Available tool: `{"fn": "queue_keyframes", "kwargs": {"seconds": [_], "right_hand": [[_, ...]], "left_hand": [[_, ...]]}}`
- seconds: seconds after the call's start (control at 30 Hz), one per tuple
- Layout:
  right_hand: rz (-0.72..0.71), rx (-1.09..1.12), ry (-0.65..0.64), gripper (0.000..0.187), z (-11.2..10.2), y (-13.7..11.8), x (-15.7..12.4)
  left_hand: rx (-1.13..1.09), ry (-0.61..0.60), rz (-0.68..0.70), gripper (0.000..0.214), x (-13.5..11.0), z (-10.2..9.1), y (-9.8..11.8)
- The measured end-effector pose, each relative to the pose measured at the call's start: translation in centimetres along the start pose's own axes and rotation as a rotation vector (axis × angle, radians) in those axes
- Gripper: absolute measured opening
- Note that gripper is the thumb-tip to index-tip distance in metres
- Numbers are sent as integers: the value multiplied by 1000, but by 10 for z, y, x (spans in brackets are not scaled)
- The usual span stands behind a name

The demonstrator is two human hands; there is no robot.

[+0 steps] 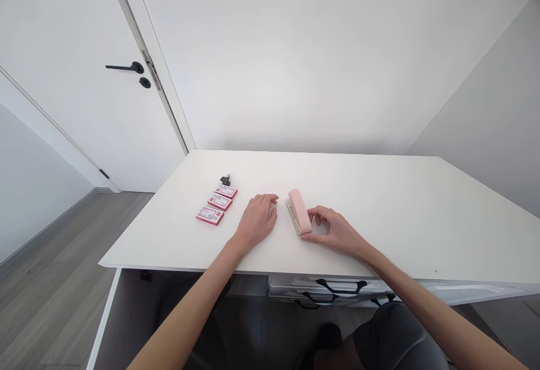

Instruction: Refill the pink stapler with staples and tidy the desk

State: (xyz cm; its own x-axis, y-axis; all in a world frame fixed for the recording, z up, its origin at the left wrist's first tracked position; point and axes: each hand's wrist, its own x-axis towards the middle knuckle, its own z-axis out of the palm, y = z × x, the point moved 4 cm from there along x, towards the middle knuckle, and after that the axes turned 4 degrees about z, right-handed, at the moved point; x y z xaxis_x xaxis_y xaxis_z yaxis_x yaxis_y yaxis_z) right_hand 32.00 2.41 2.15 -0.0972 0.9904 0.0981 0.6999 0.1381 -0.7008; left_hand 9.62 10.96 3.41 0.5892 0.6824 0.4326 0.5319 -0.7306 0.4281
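- White desk (400, 207) against a plain white wall (316, 66).
- Pink stapler (301, 212) sits on the desk near the middle, between the two hands; pink top arm, pale base, long axis running roughly front to back, slightly slanted.
- Right hand (335, 230) at the stapler: thumb at its near end, bent fingers against its right side. Contact yes; firm grip or light touch, cannot tell.
- Left hand (256, 216) rests palm down on the desk, left of the stapler, apart from it; fingers loosely bent, holding nothing.
- Left of that hand, three red-and-white boxes (210, 215) lie flat in a slanted row, labels up.
- Small black clip-like item (225, 180) just beyond the farthest box; too small to identify.
- Drawers (295, 287) with black pulls below the desk's front edge; person's dark-clothed leg (392, 330) beside them.
- Far left: white door (76, 49), black lever handle (122, 67), grey plank floor (63, 257).
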Motion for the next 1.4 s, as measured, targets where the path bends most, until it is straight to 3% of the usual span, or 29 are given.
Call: {"fn": "queue_keyframes", "kwargs": {"seconds": [0.23,0.6,0.77,1.03,1.23,1.4], "right_hand": [[-33,18,14,42,2,2,3],[17,81,19,36,0,0,3],[53,114,37,36,-2,2,4],[94,185,102,33,-3,2,2],[93,207,108,34,-5,2,1],[83,212,110,36,-4,4,1]], "left_hand": [[9,-49,98,22,0,3,6],[27,-51,109,22,0,2,8],[138,34,57,25,0,-3,7],[429,250,-118,33,-28,-47,-16],[566,276,-389,67,-71,-91,-44],[434,177,-562,80,-96,-107,-56]]}}
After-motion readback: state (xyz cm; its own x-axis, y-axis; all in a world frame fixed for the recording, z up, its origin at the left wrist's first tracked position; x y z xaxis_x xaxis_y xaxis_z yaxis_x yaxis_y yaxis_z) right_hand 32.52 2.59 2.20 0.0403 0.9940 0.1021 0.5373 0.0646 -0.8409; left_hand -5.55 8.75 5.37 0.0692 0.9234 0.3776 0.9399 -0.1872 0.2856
